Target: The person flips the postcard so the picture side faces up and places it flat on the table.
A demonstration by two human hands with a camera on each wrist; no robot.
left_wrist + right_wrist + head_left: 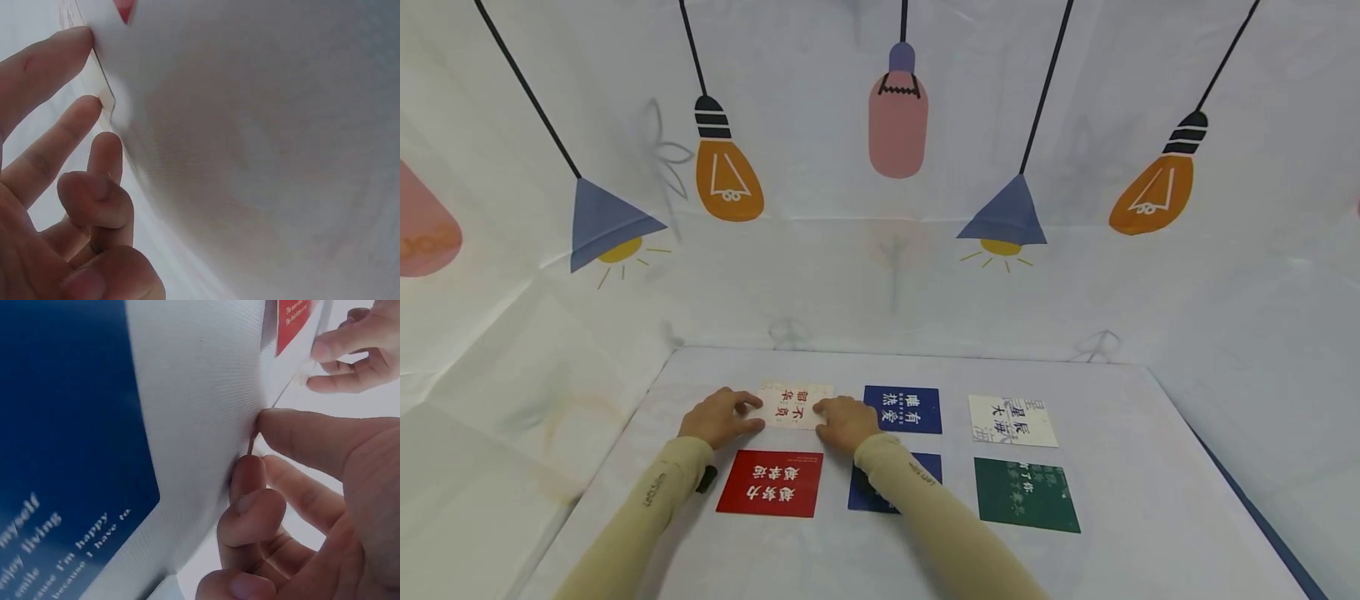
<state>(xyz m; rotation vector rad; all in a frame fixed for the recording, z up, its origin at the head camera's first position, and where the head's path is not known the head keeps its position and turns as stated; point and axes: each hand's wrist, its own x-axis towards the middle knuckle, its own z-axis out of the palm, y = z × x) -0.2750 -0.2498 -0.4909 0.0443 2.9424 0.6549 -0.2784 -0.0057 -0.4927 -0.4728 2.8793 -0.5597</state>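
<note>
A cream card (796, 405) with red characters lies flat on the table between my two hands. At its left edge is my left hand (718, 418). In the left wrist view, the thumb and index fingertip touch the card's rim (103, 84), while the other fingers are bent. My right hand (847, 423) is at the card's opposite edge, with thumb and fingertips against it and spread apart. Close beside that hand lies a dark blue card (913, 408) with white characters. Below the cream card is a red card (770, 483). Another blue card (868, 492) is partly hidden by my right forearm.
To the right lie a white card (1012, 421) with dark characters and a green card (1027, 496) beneath it. A white cloth covers the table (1150, 500). Behind rises a white curtain (820, 275) printed with lamps and bulbs.
</note>
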